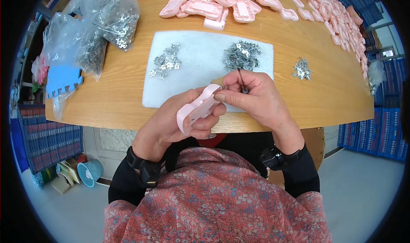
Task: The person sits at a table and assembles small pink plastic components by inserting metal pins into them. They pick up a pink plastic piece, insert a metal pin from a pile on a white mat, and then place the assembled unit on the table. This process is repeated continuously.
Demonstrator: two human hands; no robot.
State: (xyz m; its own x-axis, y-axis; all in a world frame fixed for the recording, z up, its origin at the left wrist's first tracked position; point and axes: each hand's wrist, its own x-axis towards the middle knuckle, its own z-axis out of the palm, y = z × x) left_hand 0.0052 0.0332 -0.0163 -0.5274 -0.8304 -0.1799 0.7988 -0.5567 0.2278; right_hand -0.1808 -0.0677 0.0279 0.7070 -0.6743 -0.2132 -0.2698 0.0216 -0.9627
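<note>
A pale pink plastic shell [188,115] with a curved outline stands tilted on edge in my left hand [164,117], whose fingers wrap round it from beneath. My right hand [260,98] is at the shell's upper right end, thumb and forefinger pinched against it. A thin dark tool [241,78] sticks out between the right fingers; its exact kind is unclear. What the right fingertips press at the shell is hidden. Just beyond both hands lies a white padded mat [198,63] bearing a loose pile of small metal clips [164,63] and a denser pile of metal pieces [241,55].
Clear plastic bags [113,16] of metal parts stand at the left, near a blue foam tile [64,80]. Many pink shells [205,8] cover the table's far and right side. A small metal heap [302,68] lies right of the mat. A blue basket [90,173] stands on the floor.
</note>
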